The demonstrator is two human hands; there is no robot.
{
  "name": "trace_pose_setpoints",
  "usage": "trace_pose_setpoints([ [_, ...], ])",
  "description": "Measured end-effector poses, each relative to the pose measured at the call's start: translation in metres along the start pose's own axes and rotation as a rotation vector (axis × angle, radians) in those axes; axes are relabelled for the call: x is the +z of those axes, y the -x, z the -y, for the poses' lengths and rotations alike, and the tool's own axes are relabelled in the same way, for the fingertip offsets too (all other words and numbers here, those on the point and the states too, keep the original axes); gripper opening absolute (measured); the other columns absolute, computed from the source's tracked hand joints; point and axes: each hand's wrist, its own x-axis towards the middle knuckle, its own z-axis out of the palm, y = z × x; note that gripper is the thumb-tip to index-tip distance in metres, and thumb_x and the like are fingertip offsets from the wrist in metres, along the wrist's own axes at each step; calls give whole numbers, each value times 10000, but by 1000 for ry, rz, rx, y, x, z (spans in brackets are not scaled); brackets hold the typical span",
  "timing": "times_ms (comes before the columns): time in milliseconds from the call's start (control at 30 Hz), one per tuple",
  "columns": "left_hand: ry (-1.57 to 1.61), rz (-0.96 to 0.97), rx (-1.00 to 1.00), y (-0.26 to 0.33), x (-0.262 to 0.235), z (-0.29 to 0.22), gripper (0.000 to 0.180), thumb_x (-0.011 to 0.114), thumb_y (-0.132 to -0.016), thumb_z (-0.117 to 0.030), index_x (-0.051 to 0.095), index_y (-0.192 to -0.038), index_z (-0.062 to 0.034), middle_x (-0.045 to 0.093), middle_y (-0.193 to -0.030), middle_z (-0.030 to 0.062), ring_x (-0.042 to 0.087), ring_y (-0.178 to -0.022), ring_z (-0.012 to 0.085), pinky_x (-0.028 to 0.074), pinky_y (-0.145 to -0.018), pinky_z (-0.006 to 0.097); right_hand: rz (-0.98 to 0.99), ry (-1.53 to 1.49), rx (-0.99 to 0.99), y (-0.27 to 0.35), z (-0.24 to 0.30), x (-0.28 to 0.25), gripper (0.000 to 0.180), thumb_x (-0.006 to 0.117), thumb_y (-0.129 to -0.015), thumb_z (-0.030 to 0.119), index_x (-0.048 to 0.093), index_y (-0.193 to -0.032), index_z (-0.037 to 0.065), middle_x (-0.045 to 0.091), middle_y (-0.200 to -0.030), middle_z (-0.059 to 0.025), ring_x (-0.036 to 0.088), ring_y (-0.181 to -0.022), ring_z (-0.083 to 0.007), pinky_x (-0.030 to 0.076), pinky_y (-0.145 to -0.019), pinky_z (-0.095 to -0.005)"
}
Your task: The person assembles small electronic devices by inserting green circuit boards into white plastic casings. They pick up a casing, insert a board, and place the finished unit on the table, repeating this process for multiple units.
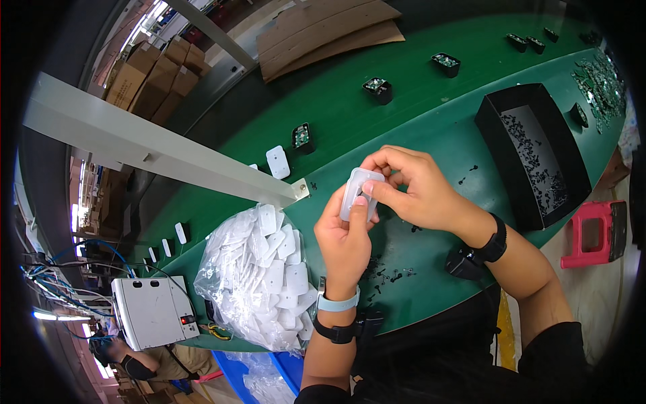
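- Cover (pixel 352 192): long axis points away, leaning right.
- Left hand (pixel 343 248) grips its near end; right hand (pixel 425 190), its right side.
- Bag (pixel 219 261): left of cover.

Worktop (pixel 431 289) is solid deep green, plate (pixel 351 194) dead centre is white, same as the pile (pixel 282 279) at 7 o'clock. Black box (pixel 505 155) just before 3, black screws (pixel 528 156) inside, pinkish-red stool (pixel 572 236) just past 3. Brown cardboard (pixel 323 34) at 12, pale blue wristband (pixel 338 303) at 6.
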Motion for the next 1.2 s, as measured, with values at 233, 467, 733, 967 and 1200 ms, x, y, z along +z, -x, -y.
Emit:
trace_pose_setpoints([
  [233,44,-132,-16,0,-13,5,182,517,-961,-85,631,-1049,27,672,-894,78,577,-671,99,469,-564,222,-3,-129,45,-6,-12,5,167,655,-946,70,611,-1082,-16,630,-949,-35,586,-854,-75,511,-694,-231],
  [467,388,-359,92,-11,-24,-10,195,466,-979,-101,575,-1092,14,665,-993,116,517,-641,105,344,-502,236,238,732,-71,-86,-42,37,409,720,-829,137,610,-1223,120,557,-1243,-171,619,-1024,-333,529,-849,-435],
  [733,594,-408,162,-22,-36,-15,163,471,-999,-103,575,-1066,5,592,-823,58,524,-653,97,372,-520,243,304,871,-129,-141,-98,79,416,681,-797,95,583,-1196,160,502,-1306,-172,579,-1057,-380,508,-886,-461],
  [967,581,-338,149,-18,-38,-11,163,474,-1001,-108,576,-1057,6,603,-817,74,543,-672,119,400,-548,258,8,482,-125,-118,-55,55,193,497,-874,83,619,-1015,30,630,-934,-204,624,-872,-350,497,-793,-424],
  [1200,651,-191,40,-17,-34,6,350,428,-1055,-231,595,-1144,64,664,-977,138,629,-830,219,492,-716,348,200,-70,126,-27,16,-8,294,551,-880,41,489,-1168,49,581,-1080,-67,553,-1008,-142,443,-915,-303],
])
